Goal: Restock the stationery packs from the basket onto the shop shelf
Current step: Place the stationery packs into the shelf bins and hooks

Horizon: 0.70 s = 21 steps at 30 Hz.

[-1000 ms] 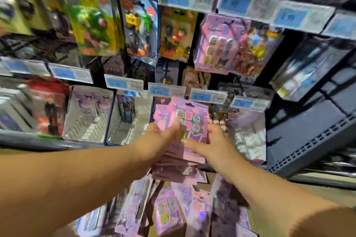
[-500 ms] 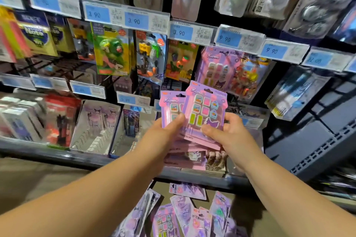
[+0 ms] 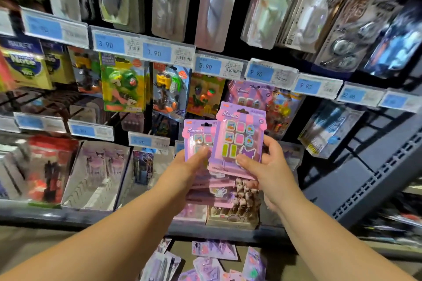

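Shop shelving (image 3: pixel 91 219) fills the view: dark racking hung with rows of carded goods, with strips of blue price labels across it. The 9.90 price tag (image 3: pixel 260 73) serves as the mark for everything else.

Just below that tag hangs a purple hanging pack (image 3: pixel 247 94) of the same design as those being handled, so this looks like the peg to fill. Far below the tag, at the bottom edge of view, lie loose packs (image 3: pixel 205 258). They are presumably in the basket, though its rim cannot be made out.

Below and slightly left of the tag, the stack of packs (image 3: pixel 196 137) is fanned and held upright, facing the person. The left hand (image 3: pixel 189 166) grips it, thumb across the front card and fingers hidden behind.

Directly below the tag, the single pack (image 3: pixel 239 139) overlaps the stack's right side. The right hand (image 3: pixel 269 166) pinches it at its lower edge, thumb on the front and fingers curled round the right side. Its hang hole (image 3: pixel 243 111) sits close under the hanging pack.

The step in hand appears to be separating one pack from the stack for hanging. The next move would call for lifting it towards the tag, lining the hole up with the peg tip, which is not visible here, and sliding it on while the other hand steadies the rest.
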### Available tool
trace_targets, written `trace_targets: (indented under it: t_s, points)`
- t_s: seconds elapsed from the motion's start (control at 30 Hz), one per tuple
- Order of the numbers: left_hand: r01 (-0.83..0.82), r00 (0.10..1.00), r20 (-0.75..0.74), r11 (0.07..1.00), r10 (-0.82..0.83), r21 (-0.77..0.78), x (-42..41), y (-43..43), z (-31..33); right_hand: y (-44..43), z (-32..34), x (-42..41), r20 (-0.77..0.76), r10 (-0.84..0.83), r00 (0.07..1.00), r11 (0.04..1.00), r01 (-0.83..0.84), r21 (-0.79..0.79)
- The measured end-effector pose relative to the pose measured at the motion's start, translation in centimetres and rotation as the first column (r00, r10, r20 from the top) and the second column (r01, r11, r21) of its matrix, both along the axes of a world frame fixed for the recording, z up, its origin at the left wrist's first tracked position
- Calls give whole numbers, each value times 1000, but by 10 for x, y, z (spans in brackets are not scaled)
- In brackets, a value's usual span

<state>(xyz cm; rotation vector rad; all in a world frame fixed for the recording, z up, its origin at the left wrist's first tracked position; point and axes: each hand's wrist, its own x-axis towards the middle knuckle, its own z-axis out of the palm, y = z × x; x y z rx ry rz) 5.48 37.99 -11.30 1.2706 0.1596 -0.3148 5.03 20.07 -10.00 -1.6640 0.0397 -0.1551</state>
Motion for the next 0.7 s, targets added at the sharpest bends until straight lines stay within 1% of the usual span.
trace_targets:
  t_s: [0.1,0.2,0.3,0.47,0.6,0.7]
  points:
    - [-42,999,1,999,42,23,7,5,-2,-1,4,4,25,-25,999,996,23,85]
    - [-47,999,27,999,46,13,11,8,1,-5,7,12,43,-70,997,991,64,121]
    - [-57,997,58,997,54,45,13,10,2,-8,11,21,52,-94,994,985,85,153]
    - [-69,996,60,995,65,71,13,12,1,-13,13,39,56,-121,991,983,112,143]
    - [-72,995,68,996,68,55,13,12,2,-11,7,48,78,-137,988,983,126,136]
    - [-74,994,83,996,70,46,13,11,3,-11,-1,51,100,-166,981,975,149,163]
